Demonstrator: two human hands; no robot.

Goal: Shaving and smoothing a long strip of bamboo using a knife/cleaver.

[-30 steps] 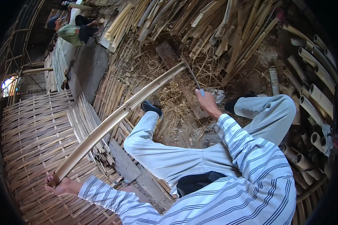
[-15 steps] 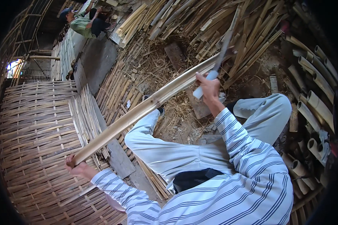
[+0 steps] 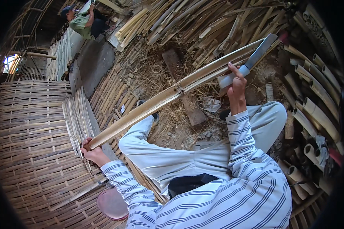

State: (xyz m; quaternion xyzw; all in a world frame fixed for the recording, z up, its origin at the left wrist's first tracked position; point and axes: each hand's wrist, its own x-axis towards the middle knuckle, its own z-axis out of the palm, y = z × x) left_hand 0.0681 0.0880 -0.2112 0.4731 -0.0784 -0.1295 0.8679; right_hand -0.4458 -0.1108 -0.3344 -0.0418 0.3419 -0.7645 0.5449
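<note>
Bamboo (image 3: 141,113), split lengthwise into a long shallow channel, slants in midair from near left to far right, across the person's front. The left hand (image 3: 92,150) grasps its near left end, fingers curled around the edge. The right hand (image 3: 237,82) is clenched around the pale handle of a knife (image 3: 260,49), whose broad blade points far right. The right thumb lies along the handle beside the bamboo; whether the fingers also grip the bamboo, I cannot tell. Beyond a dark node, a narrower strip (image 3: 206,79) runs along the channel's near side.

At near left, beside the left sleeve, sits a round pinkish thing (image 3: 112,204) with a flat top; whether it is a container, and what it might hold, I cannot tell. A black thing (image 3: 191,183) lies at the lap, possibly a pouch, its inside hidden. Crumpled clear plastic (image 3: 210,104) rests on the ground just right of a plank (image 3: 194,111), its contents unclear. Toward the right, hollow bamboo tubes (image 3: 323,114) lie stacked, several dark mouths showing; whitish plastic (image 3: 322,152) hangs against them. A woven mat (image 3: 30,129) spreads at left, shavings (image 3: 176,105) litter the middle, and another person (image 3: 79,26) sits at far left.
</note>
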